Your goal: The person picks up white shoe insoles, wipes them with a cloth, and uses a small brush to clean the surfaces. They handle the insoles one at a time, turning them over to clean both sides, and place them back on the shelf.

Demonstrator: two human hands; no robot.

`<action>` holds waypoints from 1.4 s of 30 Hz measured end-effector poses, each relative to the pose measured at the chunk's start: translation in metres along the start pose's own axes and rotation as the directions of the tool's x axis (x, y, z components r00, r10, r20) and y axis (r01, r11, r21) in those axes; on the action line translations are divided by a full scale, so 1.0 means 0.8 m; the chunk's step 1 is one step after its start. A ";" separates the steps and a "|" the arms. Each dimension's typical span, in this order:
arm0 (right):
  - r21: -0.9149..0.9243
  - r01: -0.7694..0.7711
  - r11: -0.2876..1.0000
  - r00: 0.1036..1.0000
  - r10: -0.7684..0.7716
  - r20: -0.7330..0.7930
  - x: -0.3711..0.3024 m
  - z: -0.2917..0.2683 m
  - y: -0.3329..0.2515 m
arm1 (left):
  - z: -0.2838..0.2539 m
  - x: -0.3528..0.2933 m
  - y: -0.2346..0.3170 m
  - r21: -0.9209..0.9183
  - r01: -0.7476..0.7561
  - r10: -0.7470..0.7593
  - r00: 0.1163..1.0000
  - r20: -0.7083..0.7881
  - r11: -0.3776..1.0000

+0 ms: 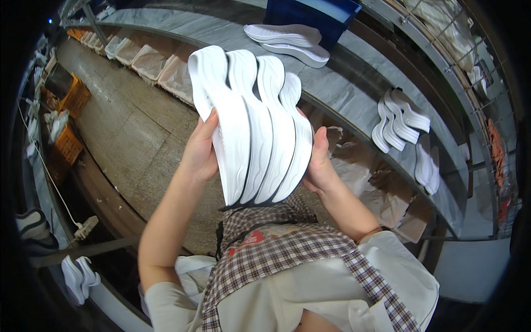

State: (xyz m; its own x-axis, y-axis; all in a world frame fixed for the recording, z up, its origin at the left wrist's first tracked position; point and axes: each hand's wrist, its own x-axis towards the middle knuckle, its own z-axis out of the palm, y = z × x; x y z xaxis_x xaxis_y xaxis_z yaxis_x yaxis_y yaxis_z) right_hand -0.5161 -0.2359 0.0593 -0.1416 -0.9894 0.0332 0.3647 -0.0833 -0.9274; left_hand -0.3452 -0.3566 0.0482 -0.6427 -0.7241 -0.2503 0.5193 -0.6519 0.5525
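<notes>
Several white shoe soles, stacked side by side on edge, are held up in front of my apron. My left hand grips the stack's left side, its thumb lying along the nearest sole. On the right side, my right hand presses against the outermost sole with its thumb up; its other fingers are partly hidden behind the soles. Two more white soles lie one on the other on the grey bench beyond the stack.
Further right on the bench stand several white soles and another white pair. A blue bin sits at the back. Lined boxes run beneath the bench. Orange crates stand at the left, near white soles.
</notes>
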 end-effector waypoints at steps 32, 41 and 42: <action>-0.216 0.147 0.965 0.987 -0.129 0.093 -0.014 0.005 -0.002 | -0.043 -0.013 -0.021 -0.226 -0.141 0.164 0.982 0.089 0.964; -0.288 0.133 0.948 0.990 -0.115 0.076 -0.010 -0.009 -0.003 | -0.044 -0.011 -0.015 -0.220 -0.177 0.200 0.976 0.086 0.959; -0.303 0.160 0.939 0.987 -0.144 0.076 -0.009 -0.011 -0.002 | -0.044 -0.011 -0.014 -0.220 -0.177 0.200 0.976 0.086 0.959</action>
State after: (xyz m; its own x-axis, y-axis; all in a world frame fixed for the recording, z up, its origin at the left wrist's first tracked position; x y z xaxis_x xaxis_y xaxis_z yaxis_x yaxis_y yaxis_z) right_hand -0.5235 -0.2273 0.0569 -0.1217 -0.9733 0.1945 0.0408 -0.2007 -0.9788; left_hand -0.3255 -0.3510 0.0162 -0.5718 -0.8177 -0.0659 0.7357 -0.5467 0.3998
